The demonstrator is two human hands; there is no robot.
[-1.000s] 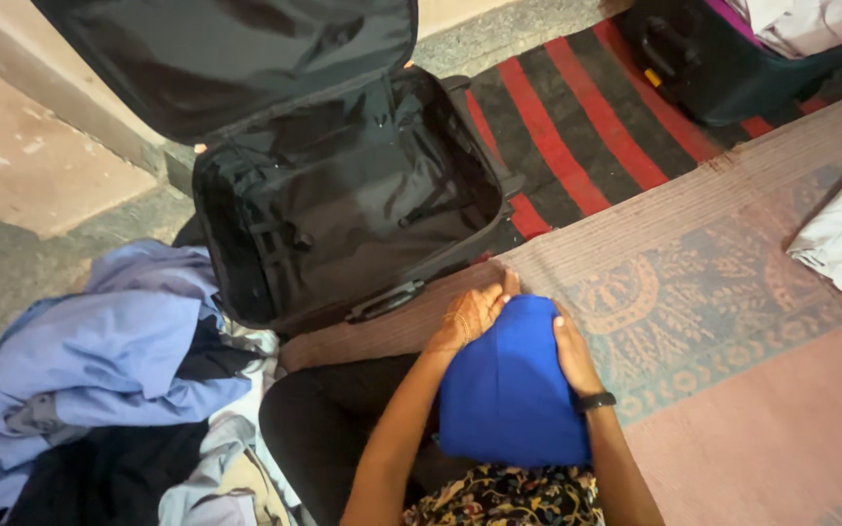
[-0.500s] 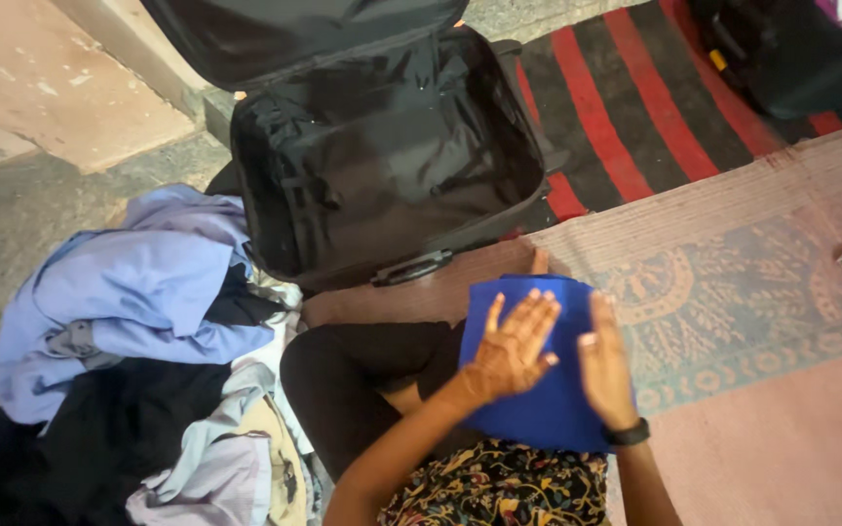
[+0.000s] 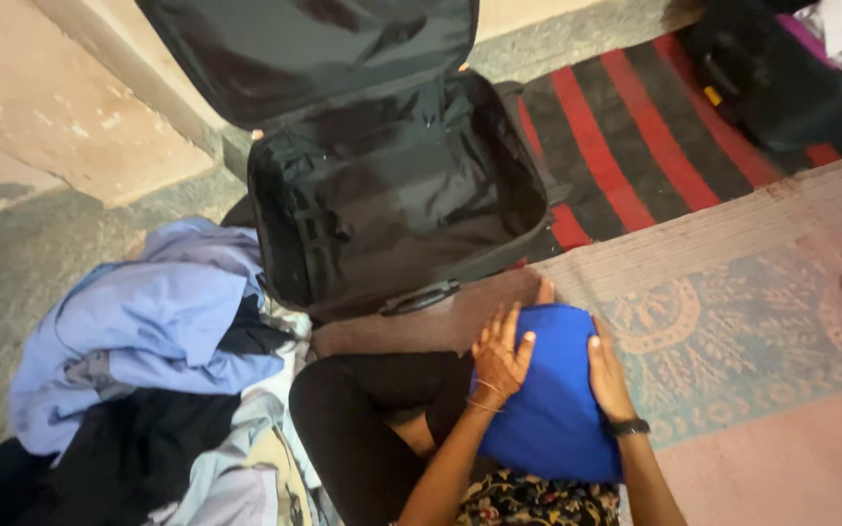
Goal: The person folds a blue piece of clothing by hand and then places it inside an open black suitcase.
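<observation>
Blue folded cloth [image 3: 553, 390] on lap, left hand [image 3: 501, 358] flat on top, right hand [image 3: 608, 378] open against its side.

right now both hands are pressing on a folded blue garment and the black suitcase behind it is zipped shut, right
Not quite. The head view shows the black suitcase lying open, its lid raised and the dark lining bare, not zipped shut. The rest holds: the left hand and the right hand both press flat on the folded blue garment, with the suitcase just beyond it.
</observation>
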